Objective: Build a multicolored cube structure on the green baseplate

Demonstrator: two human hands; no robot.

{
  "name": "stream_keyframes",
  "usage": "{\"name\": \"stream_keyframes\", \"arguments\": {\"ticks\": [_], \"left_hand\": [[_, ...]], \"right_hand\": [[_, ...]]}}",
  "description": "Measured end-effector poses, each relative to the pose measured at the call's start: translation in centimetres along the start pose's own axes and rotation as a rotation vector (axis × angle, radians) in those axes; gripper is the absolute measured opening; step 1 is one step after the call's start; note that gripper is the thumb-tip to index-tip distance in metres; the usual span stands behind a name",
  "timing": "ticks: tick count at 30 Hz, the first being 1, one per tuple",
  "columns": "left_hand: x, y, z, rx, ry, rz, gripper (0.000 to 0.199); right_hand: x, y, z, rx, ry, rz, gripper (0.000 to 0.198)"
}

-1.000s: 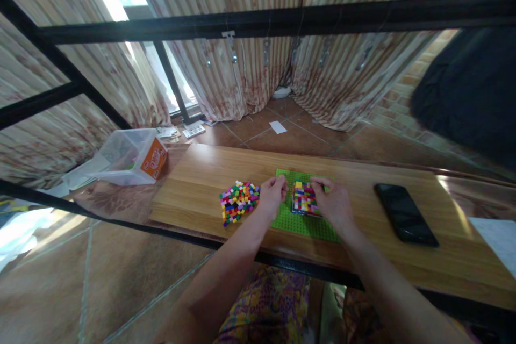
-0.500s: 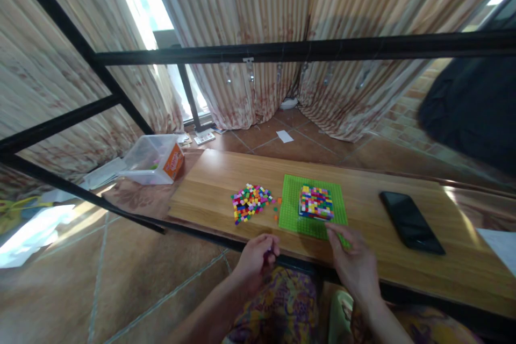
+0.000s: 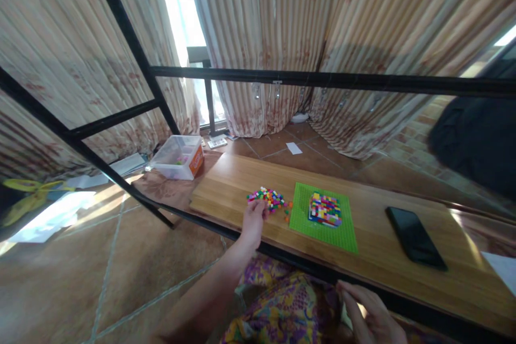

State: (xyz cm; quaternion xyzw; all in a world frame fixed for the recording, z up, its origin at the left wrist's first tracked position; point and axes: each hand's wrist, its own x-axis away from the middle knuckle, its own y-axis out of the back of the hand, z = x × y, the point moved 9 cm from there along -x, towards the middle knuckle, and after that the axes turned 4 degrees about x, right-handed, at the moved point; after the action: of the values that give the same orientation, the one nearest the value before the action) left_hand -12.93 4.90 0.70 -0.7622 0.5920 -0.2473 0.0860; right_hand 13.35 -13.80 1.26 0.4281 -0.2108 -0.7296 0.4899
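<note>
My left hand (image 3: 253, 219) reaches over the near edge of a loose pile of small coloured building bricks (image 3: 271, 196). Its fingers are bent together at the pile, and whatever is between them is hidden. On a green studded baseplate (image 3: 300, 220) sits a block of stacked multicoloured bricks (image 3: 325, 208), right of the pile. My right hand (image 3: 373, 314) is below the table's front edge, over the lap, away from the baseplate. Its thumb and forefinger come together at the tips; anything in that pinch is too small to make out.
A black phone (image 3: 416, 237) lies on the wooden table (image 3: 234, 172), right of the baseplate. Several orange bricks lie between pile and baseplate. A clear plastic box (image 3: 173, 164) stands beyond the table's left end. Black metal bars (image 3: 242, 74) cross in front of the curtains.
My left hand has moved forward from the table's front edge to the brick pile. My right hand has drawn back from the baseplate to the lap. The view has shifted slightly.
</note>
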Motion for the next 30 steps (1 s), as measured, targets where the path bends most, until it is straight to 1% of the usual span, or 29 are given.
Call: {"name": "stream_keyframes", "arguments": {"ticks": [1, 4, 7, 9, 11, 12, 14, 17, 19, 21, 24, 28, 30], "left_hand": [[-1.3, 0.0, -0.6, -0.004, -0.030, -0.020, 0.021], [-4.5, 0.5, -1.8, -0.020, -0.104, -0.080, 0.017], [-6.6, 2.2, -2.7, -0.044, -0.153, -0.137, 0.016], [-7.2, 3.9, -3.2, -0.085, -0.186, -0.176, 0.016], [-7.3, 5.4, -3.6, -0.148, -0.227, -0.211, 0.016], [-7.1, 6.0, -3.6, -0.188, -0.249, -0.222, 0.018], [-6.6, 6.5, -3.5, -0.275, -0.291, -0.228, 0.021], [-5.7, 6.3, -3.0, -0.401, -0.360, -0.219, 0.022], [-5.3, 5.5, -3.3, -0.523, -0.444, -0.184, 0.026], [-5.1, 4.6, -3.5, -0.626, -0.510, -0.132, 0.033], [-5.3, 3.6, -3.4, -0.668, -0.536, -0.042, 0.038], [-5.2, 2.1, -2.8, -0.709, -0.566, 0.076, 0.038], [-5.0, 1.2, -2.4, -0.723, -0.583, 0.105, 0.038]], "right_hand": [[-0.5, 0.0, 0.7, 0.004, 0.016, -0.009, 0.026], [-3.3, -1.7, 4.1, -0.016, 0.060, -0.005, 0.024], [-6.7, -5.8, 7.9, -0.050, 0.099, 0.133, 0.024], [-8.8, -8.2, 9.4, -0.034, 0.113, 0.199, 0.025], [-10.5, -10.0, 10.1, 0.010, 0.111, 0.230, 0.025], [-11.2, -10.7, 10.3, 0.024, 0.114, 0.234, 0.025], [-12.0, -12.2, 11.1, 0.019, 0.165, 0.259, 0.024], [-11.8, -14.5, 13.5, -0.010, 0.303, 0.304, 0.023], [-11.1, -16.1, 15.5, -0.008, 0.419, 0.336, 0.024], [-10.4, -17.3, 17.1, -0.019, 0.496, 0.361, 0.025], [-10.2, -18.2, 17.8, -0.046, 0.512, 0.357, 0.026], [-10.7, -18.3, 16.8, -0.041, 0.477, 0.320, 0.024], [-10.9, -18.1, 16.1, -0.052, 0.470, 0.309, 0.023]]}}
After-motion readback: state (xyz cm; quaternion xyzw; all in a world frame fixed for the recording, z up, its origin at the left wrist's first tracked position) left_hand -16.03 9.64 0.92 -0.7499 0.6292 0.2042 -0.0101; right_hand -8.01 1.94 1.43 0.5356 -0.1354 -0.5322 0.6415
